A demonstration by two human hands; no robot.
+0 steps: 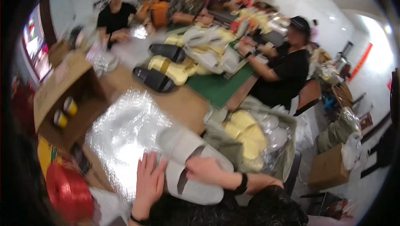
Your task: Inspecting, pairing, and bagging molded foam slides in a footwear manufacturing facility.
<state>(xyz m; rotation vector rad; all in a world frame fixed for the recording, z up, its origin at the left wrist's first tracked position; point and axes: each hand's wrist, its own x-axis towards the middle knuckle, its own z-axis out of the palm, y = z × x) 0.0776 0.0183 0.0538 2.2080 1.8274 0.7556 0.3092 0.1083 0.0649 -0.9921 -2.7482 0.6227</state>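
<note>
White slippers: the pair is lying side by side at the bottom middle of the frame, and the far one is sitting partly over the shiny sheet.
Left hand: it is spreading its fingers out long and flat over the shiny sheet, just beside the near slipper, at the lower middle.
Right hand: it is curling its fingers at the near slipper's dark gap, a bit right of the left hand. The picture is blurring here, so I cannot tell if it is pinching the edge or only touching it.
Shiny clear sheet: it is lying flat on the tabletop, left of the slippers, and it is catching lots of light.
Doing it well: holding the pair close and even is helping, I think. Gentle fingers are best, because a hard tug could be bending the soft slippers. A flat left hand could be stopping the slippery sheet from sliding or wrinkling.
Red roll: it is standing at the lower left.
Green sack: it is holding yellow slippers, right of the middle.
</note>
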